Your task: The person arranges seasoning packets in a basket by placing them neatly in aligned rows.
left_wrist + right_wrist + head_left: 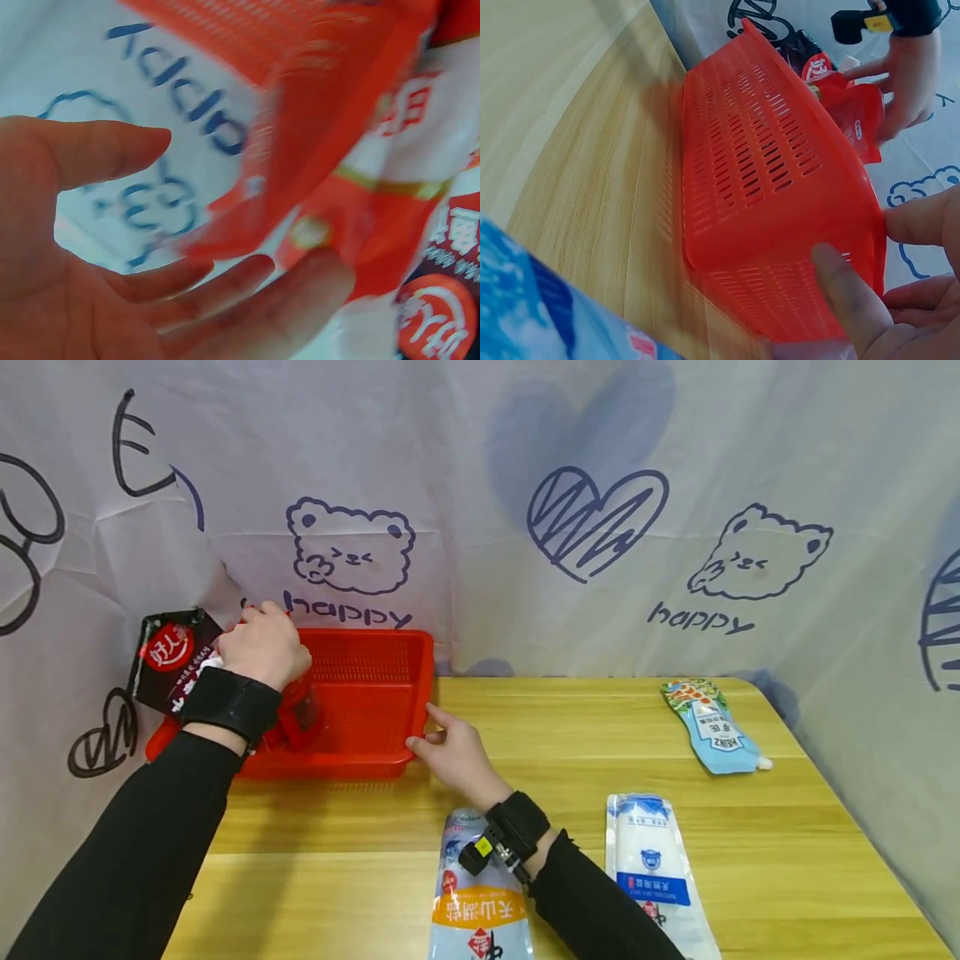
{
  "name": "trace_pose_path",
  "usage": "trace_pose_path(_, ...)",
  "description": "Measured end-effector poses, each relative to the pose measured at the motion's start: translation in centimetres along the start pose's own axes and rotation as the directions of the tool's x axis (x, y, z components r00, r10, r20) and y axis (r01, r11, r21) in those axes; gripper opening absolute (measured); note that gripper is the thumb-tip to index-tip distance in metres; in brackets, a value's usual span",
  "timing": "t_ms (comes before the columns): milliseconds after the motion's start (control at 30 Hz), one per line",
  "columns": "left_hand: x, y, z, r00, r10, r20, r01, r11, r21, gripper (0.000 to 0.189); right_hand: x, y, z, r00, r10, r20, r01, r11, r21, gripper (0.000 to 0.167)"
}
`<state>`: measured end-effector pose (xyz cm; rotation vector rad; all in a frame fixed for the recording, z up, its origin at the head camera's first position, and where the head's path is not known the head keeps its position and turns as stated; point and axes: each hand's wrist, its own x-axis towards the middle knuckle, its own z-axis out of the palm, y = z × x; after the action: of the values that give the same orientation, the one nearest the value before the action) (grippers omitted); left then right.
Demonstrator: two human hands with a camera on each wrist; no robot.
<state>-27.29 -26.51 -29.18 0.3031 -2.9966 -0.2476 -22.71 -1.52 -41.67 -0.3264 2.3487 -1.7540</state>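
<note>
My left hand (262,647) is over the left part of a red plastic basket (426,693), beside a red pouch (300,714). In the left wrist view the thumb stands well apart from the fingers, and the blurred pouch (300,157) lies just beyond the fingertips. The basket's right rim is held by my right hand (461,756), its thumb and fingers around the front right corner. A black bag (167,647) with a red round label leans at the basket's left end, near a white and red packet (397,150).
A silver-blue pouch with an orange band (480,906) lies under the right forearm. To its right is a white and blue salt bag (652,860). A light blue Heinz pouch (716,731) with a white spout lies at the table's right. A drawn-on white cloth (480,568) hangs behind.
</note>
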Motion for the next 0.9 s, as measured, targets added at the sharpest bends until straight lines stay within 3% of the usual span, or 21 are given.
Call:
trace_pose_path(67,-0.8,0.5,-0.5,0.996,0.025,-0.086,-0.026,1.0,-0.009,0.046,0.0,0.0,-0.1,1.0,0.003,-0.002,-0.003,1.0,-0.006,0.066)
trace_pose_path(133,-1.8,1.0,-0.9,0.982,0.057,-0.181,-0.063,0.998,-0.028,0.045,0.0,-0.1,-0.1,1.0,0.003,-0.002,-0.003,1.0,-0.01,0.066)
trace_pose_path(233,-3.3,1.6,-1.5,0.945,0.112,-0.308,-0.138,0.988,-0.064,0.045,0.1,0.0,-0.2,1.0,-0.001,0.0,0.001,1.0,-0.011,0.066)
trace_pose_path(300,-4.3,2.0,-1.7,0.923,0.147,-0.356,-0.195,0.976,-0.102,0.046,0.2,0.1,-0.2,1.0,-0.006,0.0,0.006,1.0,-0.01,0.066)
trace_pose_path(500,-7.0,3.0,-1.0,0.881,0.233,-0.412,-0.341,0.916,-0.211,0.044,0.2,0.8,-0.3,0.999,-0.038,0.012,0.038,0.999,0.01,0.067)
trace_pose_path(733,-9.1,3.3,2.3,0.822,0.299,-0.484,-0.47,0.837,-0.28,0.031,0.0,1.3,-0.4,0.998,-0.062,0.031,0.059,0.993,0.1,0.065)
trace_pose_path(833,-9.7,3.2,3.9,0.819,0.33,-0.469,-0.496,0.818,-0.291,0.03,-0.2,1.3,-0.4,0.997,-0.063,0.041,0.057,0.989,0.138,0.063)
trace_pose_path(900,-10.1,3.2,4.9,0.831,0.348,-0.433,-0.495,0.818,-0.293,0.03,-0.3,1.4,-0.4,0.997,-0.063,0.048,0.056,0.988,0.143,0.061)
